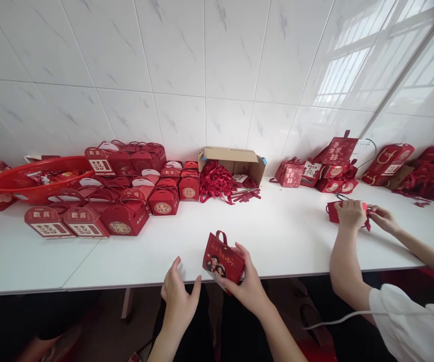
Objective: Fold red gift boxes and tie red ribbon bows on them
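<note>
My right hand (pixel 247 281) grips a small red gift box (pixel 224 257) at the table's front edge, thumb on its near face and fingers behind. The box is tilted; a ribbon loop stands up from its top, and its front bears gold writing and two cartoon figures. To the left of it, my left hand (pixel 180 291) is apart from the box, with thumb and fingers spread and nothing in them. Beyond my hands, a pile of dark red ribbons (pixel 215 181) spills out of a cardboard box (pixel 235 155) lying by the wall.
Rows of finished red boxes (pixel 126 213) stand at the left, before a red plastic basin (pixel 56 168). At the right, a co-worker's hands (pixel 352 213) hold another small red box. More red boxes (pixel 337 173) are stacked by the tiled wall. A pale cable (pixel 337 320) hangs at lower right.
</note>
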A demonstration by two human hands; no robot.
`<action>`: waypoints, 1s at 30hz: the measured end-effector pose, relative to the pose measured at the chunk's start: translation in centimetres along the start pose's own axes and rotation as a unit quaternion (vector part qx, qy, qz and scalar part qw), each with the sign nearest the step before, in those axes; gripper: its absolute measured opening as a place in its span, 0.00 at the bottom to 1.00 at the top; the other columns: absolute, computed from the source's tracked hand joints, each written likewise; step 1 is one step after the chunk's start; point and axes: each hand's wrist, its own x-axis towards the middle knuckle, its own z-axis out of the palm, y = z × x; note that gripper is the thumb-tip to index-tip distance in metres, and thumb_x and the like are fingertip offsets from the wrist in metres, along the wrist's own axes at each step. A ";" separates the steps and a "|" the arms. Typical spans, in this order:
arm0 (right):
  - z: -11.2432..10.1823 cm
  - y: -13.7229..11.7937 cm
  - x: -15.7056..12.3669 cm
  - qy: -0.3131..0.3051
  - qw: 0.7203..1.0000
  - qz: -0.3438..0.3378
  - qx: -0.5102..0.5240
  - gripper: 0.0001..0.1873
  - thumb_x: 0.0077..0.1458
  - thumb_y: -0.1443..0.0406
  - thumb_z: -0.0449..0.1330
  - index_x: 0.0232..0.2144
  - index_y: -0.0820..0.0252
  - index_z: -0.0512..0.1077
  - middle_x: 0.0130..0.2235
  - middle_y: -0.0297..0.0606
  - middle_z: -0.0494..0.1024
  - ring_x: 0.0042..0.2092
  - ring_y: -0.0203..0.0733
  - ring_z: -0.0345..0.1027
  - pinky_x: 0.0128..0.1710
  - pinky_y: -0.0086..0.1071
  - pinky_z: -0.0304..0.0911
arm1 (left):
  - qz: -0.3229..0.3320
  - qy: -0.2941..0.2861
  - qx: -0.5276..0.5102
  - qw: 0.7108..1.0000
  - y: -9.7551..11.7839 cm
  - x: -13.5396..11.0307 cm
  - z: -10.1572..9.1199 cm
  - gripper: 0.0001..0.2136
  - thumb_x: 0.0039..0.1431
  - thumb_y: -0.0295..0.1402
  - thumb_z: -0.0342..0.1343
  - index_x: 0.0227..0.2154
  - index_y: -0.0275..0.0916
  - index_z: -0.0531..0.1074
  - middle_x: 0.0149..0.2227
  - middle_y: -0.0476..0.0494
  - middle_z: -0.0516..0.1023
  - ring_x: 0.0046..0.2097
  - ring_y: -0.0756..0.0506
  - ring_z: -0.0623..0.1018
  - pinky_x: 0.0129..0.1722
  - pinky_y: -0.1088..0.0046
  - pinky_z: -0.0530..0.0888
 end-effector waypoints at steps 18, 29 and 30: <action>-9.4 8.1 6.5 0.099 0.771 0.232 -0.585 0.36 0.61 0.48 0.44 0.63 0.64 0.53 0.65 0.54 0.50 0.66 0.65 0.38 0.61 0.48 0.40 | -0.101 0.170 0.140 0.970 -4.5 12.3 -7.0 0.40 0.53 0.47 0.54 0.63 0.34 0.45 0.60 0.23 0.54 0.61 0.25 0.56 0.54 0.42 0.59; -8.5 7.0 7.5 0.071 0.791 0.256 -0.551 0.29 0.63 0.56 0.43 0.63 0.65 0.54 0.66 0.57 0.47 0.66 0.68 0.35 0.59 0.59 0.37 | -0.080 0.259 0.125 0.954 -7.6 19.0 -8.2 0.31 0.51 0.50 0.57 0.55 0.39 0.62 0.54 0.37 0.48 0.58 0.31 0.57 0.57 0.52 0.59; -8.1 6.7 7.9 0.042 0.811 0.244 -0.531 0.28 0.63 0.59 0.43 0.62 0.64 0.55 0.66 0.56 0.47 0.66 0.68 0.36 0.57 0.63 0.38 | -0.068 0.259 0.123 0.956 -7.5 18.7 -8.1 0.30 0.52 0.49 0.57 0.55 0.38 0.63 0.54 0.37 0.47 0.58 0.31 0.57 0.58 0.53 0.59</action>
